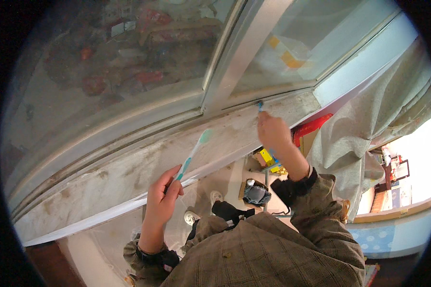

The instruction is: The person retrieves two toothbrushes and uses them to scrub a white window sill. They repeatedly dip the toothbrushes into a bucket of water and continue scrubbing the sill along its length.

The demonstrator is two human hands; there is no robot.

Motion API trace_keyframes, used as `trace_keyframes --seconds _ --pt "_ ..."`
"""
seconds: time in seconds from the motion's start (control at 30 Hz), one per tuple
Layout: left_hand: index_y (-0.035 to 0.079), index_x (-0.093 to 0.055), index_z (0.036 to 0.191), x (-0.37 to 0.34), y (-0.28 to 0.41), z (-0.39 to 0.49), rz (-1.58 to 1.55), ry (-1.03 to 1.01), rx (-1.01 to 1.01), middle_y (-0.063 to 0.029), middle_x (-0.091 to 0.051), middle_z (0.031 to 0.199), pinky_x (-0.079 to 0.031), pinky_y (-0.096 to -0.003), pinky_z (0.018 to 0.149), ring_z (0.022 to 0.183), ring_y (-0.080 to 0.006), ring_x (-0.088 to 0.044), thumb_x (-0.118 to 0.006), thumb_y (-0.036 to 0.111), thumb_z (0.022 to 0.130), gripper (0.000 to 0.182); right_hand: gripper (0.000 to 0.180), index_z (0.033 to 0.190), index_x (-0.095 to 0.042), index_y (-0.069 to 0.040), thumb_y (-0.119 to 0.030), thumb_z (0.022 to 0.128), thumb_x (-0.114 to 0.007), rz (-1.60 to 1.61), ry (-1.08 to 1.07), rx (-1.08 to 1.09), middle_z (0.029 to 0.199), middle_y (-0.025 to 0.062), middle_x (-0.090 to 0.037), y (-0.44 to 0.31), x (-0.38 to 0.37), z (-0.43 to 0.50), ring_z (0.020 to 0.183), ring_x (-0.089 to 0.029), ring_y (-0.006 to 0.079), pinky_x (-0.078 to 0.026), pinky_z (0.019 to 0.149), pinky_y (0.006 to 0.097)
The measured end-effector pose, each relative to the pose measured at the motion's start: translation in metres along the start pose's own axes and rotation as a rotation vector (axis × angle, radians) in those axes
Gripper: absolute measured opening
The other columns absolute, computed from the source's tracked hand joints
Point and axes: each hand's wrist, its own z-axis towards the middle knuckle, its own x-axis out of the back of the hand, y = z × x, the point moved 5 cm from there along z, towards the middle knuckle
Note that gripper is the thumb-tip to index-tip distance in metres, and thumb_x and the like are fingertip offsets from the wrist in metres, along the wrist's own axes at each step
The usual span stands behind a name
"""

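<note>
My left hand [164, 195] grips a toothbrush [188, 161] with a clear and teal handle. Its green-bristled head points up and away, over the stained windowsill [143, 163]. Farther right, my right hand [274, 132] is closed around a tool with a small blue end [260, 105]; most of that tool is hidden in the fist. The blue end is at the lower edge of the window frame [273, 95], where the frame meets the sill. Dark dirt lines the window track [129, 142] to the left. Large glass panes [129, 53] rise beyond the sill.
A grey curtain [359, 107] hangs at the right, beside a red object [312, 126]. Below the sill are yellow items [267, 158] and an open box [255, 193] with dark cloth-like contents. My shoes [191, 217] stand on the pale floor. A mirror-like or open bright area [409, 172] lies far right.
</note>
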Motion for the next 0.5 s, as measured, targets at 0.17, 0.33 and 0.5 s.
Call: trace_keyframes --seconds 0.17,0.33,0.5 --pt "0.001 -0.051 0.117 -0.010 -0.003 0.007 -0.052 -0.047 -0.016 0.0008 -0.051 0.064 -0.033 -0.0188 0.053 0.057 -0.0041 -0.041 -0.047 0.005 0.084 0.033 0.022 0.105 -0.052 -0.002 -0.011 0.085 -0.045 0.501 -0.014 0.092 0.065 0.0197 -0.053 -0.017 0.035 -0.053 0.058 -0.054 0.0334 -0.043 0.055 0.0377" --pt "0.001 -0.051 0.116 -0.041 0.001 0.024 -0.118 -0.115 -0.021 0.0005 -0.051 0.065 -0.031 -0.0183 0.049 0.055 -0.0033 -0.039 -0.046 0.006 0.086 0.031 0.033 0.119 -0.045 -0.005 -0.010 0.086 -0.044 0.661 0.095 -0.125 0.060 0.0125 -0.051 0.058 0.049 -0.062 0.051 -0.051 0.0229 -0.042 0.052 0.0333" --pt "0.001 -0.050 0.116 -0.085 0.005 0.046 -0.206 -0.178 0.019 -0.0019 -0.051 0.065 -0.029 -0.0168 0.047 0.054 -0.0031 -0.037 -0.046 0.007 0.088 0.030 0.032 0.118 -0.044 -0.002 -0.009 0.087 -0.042 0.992 0.317 -0.258 0.062 0.0054 -0.051 0.162 0.002 -0.060 0.055 -0.048 0.0131 -0.041 0.054 0.0269"
